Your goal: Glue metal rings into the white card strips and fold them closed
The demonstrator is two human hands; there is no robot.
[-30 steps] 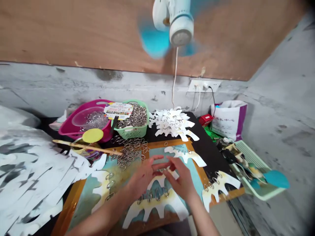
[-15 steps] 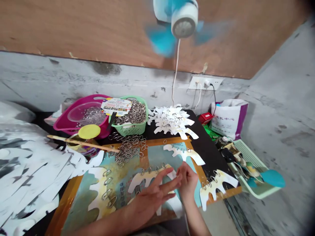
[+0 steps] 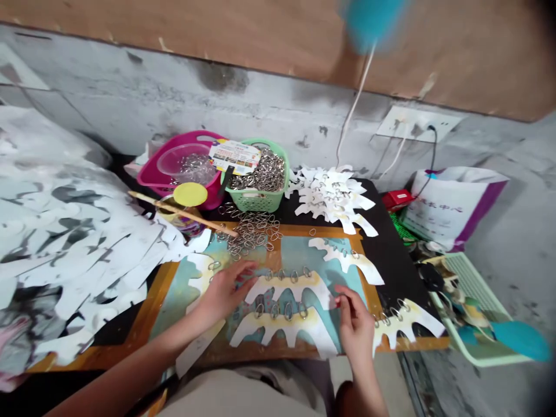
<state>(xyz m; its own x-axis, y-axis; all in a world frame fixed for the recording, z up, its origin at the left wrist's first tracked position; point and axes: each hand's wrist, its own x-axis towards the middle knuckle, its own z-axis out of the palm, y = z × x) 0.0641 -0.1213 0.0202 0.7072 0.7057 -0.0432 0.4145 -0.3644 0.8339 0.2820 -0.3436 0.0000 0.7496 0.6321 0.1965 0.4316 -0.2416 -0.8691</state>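
Two white card cutouts with metal rings along their tops lie side by side on a picture board (image 3: 304, 246): the upper cutout (image 3: 289, 286) and the lower cutout (image 3: 282, 330). My left hand (image 3: 226, 289) rests flat on the board at the upper cutout's left end, fingers stretched out. My right hand (image 3: 354, 324) sits at the right ends of both cutouts, fingers curled as in a pinch; what they hold is too small to name. A heap of loose metal rings (image 3: 252, 229) lies just beyond the left hand.
A green basket (image 3: 258, 200) full of rings and a pink basket (image 3: 174, 182) stand at the back. A stack of white cutouts (image 3: 332, 197) lies behind the board, more ringed cutouts (image 3: 347, 260) to the right, a large pile (image 3: 73, 243) on the left. A pale tray (image 3: 471, 315) sits at right.
My hands have drawn apart: the left moved to the left end of the upper cutout, the right stayed at the right. A second ringed cutout now lies below. The view tilted down.
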